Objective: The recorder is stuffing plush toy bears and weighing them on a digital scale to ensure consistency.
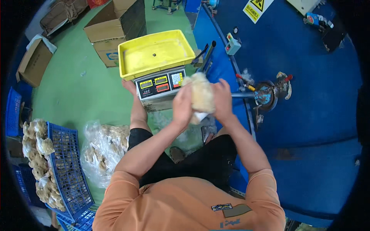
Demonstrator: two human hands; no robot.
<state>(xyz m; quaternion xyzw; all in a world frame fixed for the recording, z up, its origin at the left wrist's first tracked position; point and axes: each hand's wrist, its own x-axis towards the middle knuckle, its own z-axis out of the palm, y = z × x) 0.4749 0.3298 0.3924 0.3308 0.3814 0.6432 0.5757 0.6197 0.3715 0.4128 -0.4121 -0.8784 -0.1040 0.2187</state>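
Observation:
A pale, fluffy stuffed piece (201, 95) is held up in front of me between both hands. My left hand (182, 106) grips its left side and my right hand (222, 99) grips its right side. A bit of white material hangs below it. Just beyond the hands stands a weighing scale (160, 84) with coloured displays, carrying an empty yellow tray (154, 53). To the right a metal nozzle (246, 94) sticks out of a big blue machine (308, 96) toward the piece.
A clear plastic bag (101, 150) of tan pieces lies on the green floor at my left. Blue crates (67, 169) with more tan pieces stand further left. Cardboard boxes (111, 29) sit behind the scale.

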